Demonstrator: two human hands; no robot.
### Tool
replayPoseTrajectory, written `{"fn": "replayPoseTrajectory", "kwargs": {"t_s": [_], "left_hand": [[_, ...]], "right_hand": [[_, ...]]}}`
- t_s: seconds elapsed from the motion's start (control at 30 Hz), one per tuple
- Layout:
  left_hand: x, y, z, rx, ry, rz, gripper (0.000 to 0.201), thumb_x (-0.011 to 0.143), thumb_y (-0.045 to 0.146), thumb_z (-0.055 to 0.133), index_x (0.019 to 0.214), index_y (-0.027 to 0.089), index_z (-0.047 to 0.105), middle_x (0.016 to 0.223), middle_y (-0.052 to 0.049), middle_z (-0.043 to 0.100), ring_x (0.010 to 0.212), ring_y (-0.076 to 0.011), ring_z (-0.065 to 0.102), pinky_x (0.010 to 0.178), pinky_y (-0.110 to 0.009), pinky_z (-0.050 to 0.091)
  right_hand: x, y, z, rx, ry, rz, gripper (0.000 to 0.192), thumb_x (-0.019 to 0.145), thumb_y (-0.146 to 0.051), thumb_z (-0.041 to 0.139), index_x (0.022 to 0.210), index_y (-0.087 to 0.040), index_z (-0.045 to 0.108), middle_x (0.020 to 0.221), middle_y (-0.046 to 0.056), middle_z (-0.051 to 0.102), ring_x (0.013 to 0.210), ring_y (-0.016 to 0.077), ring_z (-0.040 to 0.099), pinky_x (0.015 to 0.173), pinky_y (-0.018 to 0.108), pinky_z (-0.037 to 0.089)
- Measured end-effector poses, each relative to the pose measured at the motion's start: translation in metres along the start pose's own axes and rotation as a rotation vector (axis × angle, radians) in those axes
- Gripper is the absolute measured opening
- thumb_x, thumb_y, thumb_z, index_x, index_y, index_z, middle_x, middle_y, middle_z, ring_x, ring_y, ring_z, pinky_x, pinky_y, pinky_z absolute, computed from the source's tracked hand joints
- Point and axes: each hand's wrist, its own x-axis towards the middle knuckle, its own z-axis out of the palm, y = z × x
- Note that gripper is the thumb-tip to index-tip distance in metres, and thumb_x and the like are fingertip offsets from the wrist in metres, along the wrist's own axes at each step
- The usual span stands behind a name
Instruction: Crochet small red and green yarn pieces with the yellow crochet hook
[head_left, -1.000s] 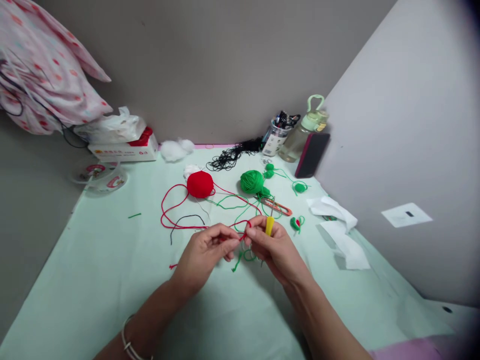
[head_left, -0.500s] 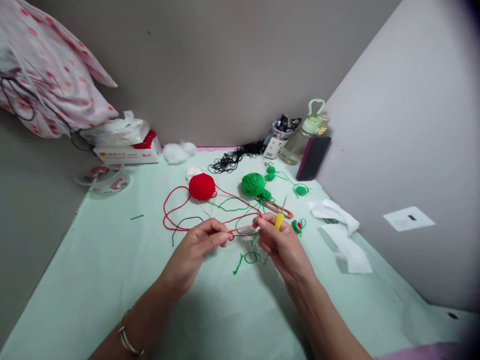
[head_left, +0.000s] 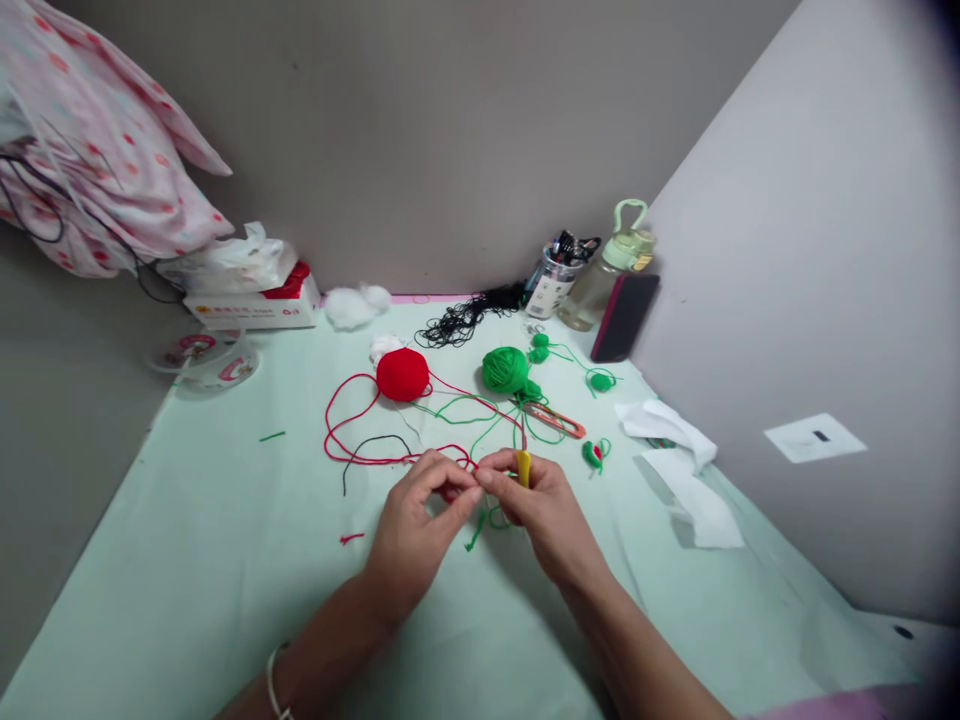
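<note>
My left hand is closed in a pinch, with red yarn between its thumb and fingers. My right hand is closed too, its fingertips meeting those of my left at the yarn. It grips a crochet hook by the yellow handle, the thin metal shaft pointing up and away. The strand runs back in loops to a red yarn ball. Loose green yarn lies under my hands, partly covered. A short red yarn scrap lies left of my left hand.
Behind my hands are a green yarn ball, an orange utility knife and a small green-and-red crocheted piece. Farther back stand a bottle, a phone, a pen cup and a tissue box. Paper strips lie right.
My hands have come together from a small gap, so the stretched red yarn between them is mostly hidden. The hook now stands more upright. The red scrap has come into view.
</note>
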Motion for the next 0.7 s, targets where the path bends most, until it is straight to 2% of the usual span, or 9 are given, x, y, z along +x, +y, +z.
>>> {"fn": "replayPoseTrajectory", "kwargs": {"t_s": [0.07, 0.17, 0.27, 0.4, 0.5, 0.6, 0.7], "left_hand": [[0.000, -0.001, 0.001, -0.006, -0.029, -0.007, 0.014, 0.078, 0.029, 0.080, 0.068, 0.022, 0.072, 0.079, -0.002, 0.065, 0.083, -0.0214, 0.058, 0.081, -0.032, 0.044], [0.000, -0.005, 0.001, -0.055, -0.069, -0.064, 0.022, 0.088, 0.041, 0.075, 0.078, 0.021, 0.076, 0.077, -0.002, 0.066, 0.079, -0.0210, 0.060, 0.079, -0.033, 0.047], [0.000, -0.007, 0.001, -0.189, -0.071, -0.150, 0.037, 0.096, 0.055, 0.064, 0.095, 0.020, 0.078, 0.080, -0.003, 0.069, 0.080, -0.0204, 0.063, 0.079, -0.033, 0.052], [0.002, -0.007, 0.001, -0.507, 0.036, -0.250, 0.037, 0.078, 0.053, 0.086, 0.090, 0.020, 0.075, 0.090, -0.001, 0.069, 0.077, -0.0135, 0.060, 0.079, -0.027, 0.053], [0.002, -0.009, 0.003, -0.534, 0.082, -0.240, 0.037, 0.072, 0.051, 0.091, 0.082, 0.020, 0.073, 0.086, 0.002, 0.066, 0.073, -0.0106, 0.055, 0.077, -0.023, 0.051], [-0.001, -0.012, 0.006, -0.491, 0.054, -0.249, 0.030, 0.074, 0.042, 0.092, 0.078, 0.018, 0.075, 0.076, 0.002, 0.063, 0.073, -0.0114, 0.052, 0.072, -0.021, 0.047], [-0.002, -0.015, 0.010, -0.450, 0.028, -0.266, 0.026, 0.077, 0.038, 0.090, 0.076, 0.017, 0.075, 0.073, 0.002, 0.062, 0.071, -0.0119, 0.051, 0.070, -0.022, 0.044]], "right_hand": [[0.000, -0.003, -0.002, -0.007, 0.028, -0.019, 0.035, 0.076, -0.051, 0.086, 0.077, -0.018, 0.075, 0.060, -0.005, 0.050, 0.052, 0.0068, 0.027, 0.049, 0.027, 0.018], [-0.002, -0.008, -0.004, -0.009, 0.059, -0.050, 0.033, 0.078, -0.051, 0.084, 0.079, -0.019, 0.076, 0.060, -0.005, 0.049, 0.053, 0.0077, 0.028, 0.050, 0.027, 0.020], [-0.004, -0.012, -0.002, -0.047, 0.000, -0.059, 0.030, 0.075, -0.047, 0.088, 0.076, -0.018, 0.077, 0.058, -0.005, 0.050, 0.054, 0.0086, 0.032, 0.052, 0.026, 0.024], [-0.004, -0.011, 0.003, -0.067, -0.106, 0.006, 0.031, 0.073, -0.046, 0.089, 0.078, -0.017, 0.078, 0.051, -0.004, 0.054, 0.051, 0.0096, 0.040, 0.052, 0.026, 0.029], [0.000, -0.009, 0.003, -0.019, -0.010, -0.030, 0.030, 0.074, -0.045, 0.088, 0.081, -0.018, 0.079, 0.060, 0.000, 0.065, 0.054, 0.0107, 0.047, 0.052, 0.025, 0.032], [0.004, -0.009, -0.001, 0.069, 0.117, -0.048, 0.030, 0.073, -0.044, 0.089, 0.084, -0.018, 0.079, 0.066, 0.000, 0.068, 0.047, 0.0058, 0.034, 0.045, 0.024, 0.023], [0.006, -0.013, -0.005, 0.261, 0.060, 0.030, 0.035, 0.069, -0.045, 0.092, 0.084, -0.018, 0.075, 0.072, 0.000, 0.071, 0.043, 0.0016, 0.022, 0.041, 0.023, 0.015]]}}
